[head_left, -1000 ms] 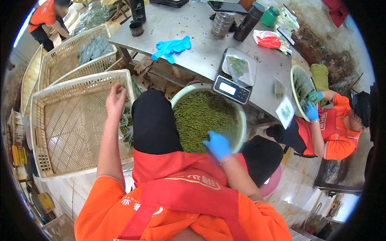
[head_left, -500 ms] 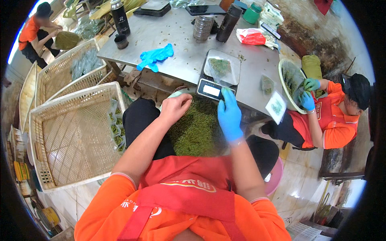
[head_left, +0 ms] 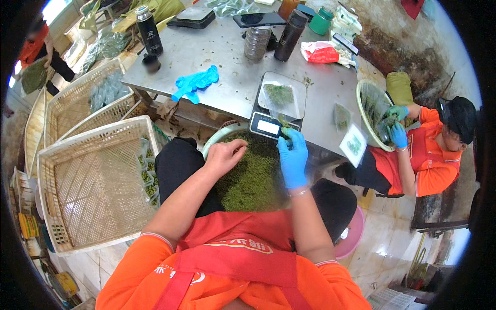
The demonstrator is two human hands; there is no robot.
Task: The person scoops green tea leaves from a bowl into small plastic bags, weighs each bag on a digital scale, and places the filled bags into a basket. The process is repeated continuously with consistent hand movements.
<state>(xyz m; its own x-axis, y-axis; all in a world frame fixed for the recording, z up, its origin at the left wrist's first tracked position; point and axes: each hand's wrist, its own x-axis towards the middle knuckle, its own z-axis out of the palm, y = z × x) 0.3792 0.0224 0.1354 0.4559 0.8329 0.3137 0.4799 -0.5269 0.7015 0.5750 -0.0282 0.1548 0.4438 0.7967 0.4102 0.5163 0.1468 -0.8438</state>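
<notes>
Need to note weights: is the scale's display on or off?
On: the display glows bright white, though no reading is legible.

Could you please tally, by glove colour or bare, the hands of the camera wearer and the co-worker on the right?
Blue-gloved: 2 (wearer's right hand, co-worker's lower hand)
Green-gloved: 1 (co-worker's upper hand)
Bare: 1 (wearer's left hand)
Total: 4 hands

A crumpled blue glove [head_left: 196, 82] lies on the steel table [head_left: 225, 58], a green jar [head_left: 321, 23] standing well apart.
</notes>
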